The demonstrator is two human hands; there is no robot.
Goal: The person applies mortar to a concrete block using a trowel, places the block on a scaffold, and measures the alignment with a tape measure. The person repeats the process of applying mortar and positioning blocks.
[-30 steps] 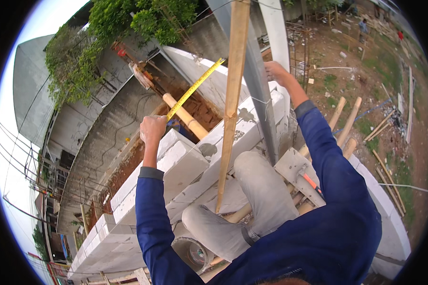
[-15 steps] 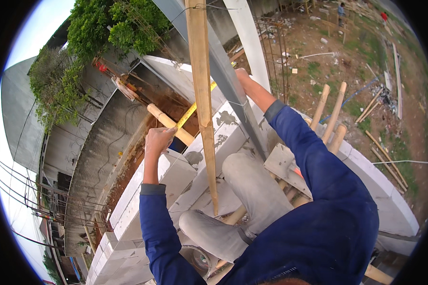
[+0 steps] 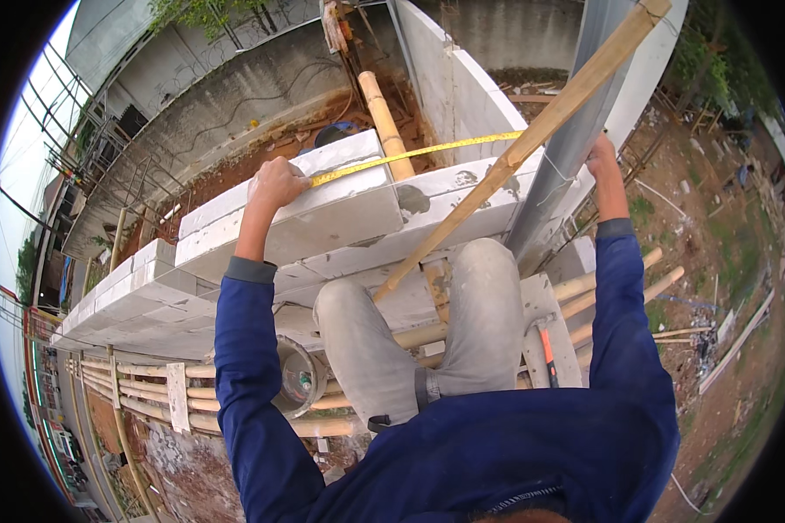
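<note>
My left hand [image 3: 275,185] is closed on the case end of a yellow tape measure [image 3: 410,153], resting on top of a white block wall [image 3: 340,218]. The tape runs right across the top block toward my right hand [image 3: 604,159]. That hand is up by a grey metal column [image 3: 567,139]; it appears to hold the tape's far end, but a slanting bamboo pole [image 3: 515,157] hides the contact. My grey-trousered knees [image 3: 410,322] press against the wall.
I am high up on a bamboo scaffold [image 3: 235,392]. A hammer with a red handle [image 3: 545,349] lies on a block by my right leg. A small bucket [image 3: 301,379] sits below my left knee. Red soil, another bamboo pole [image 3: 382,122] and concrete walls lie beyond.
The view has swung so the wall runs across the frame. My left hand stayed on the block top with the tape stretched toward my right hand at the column.
</note>
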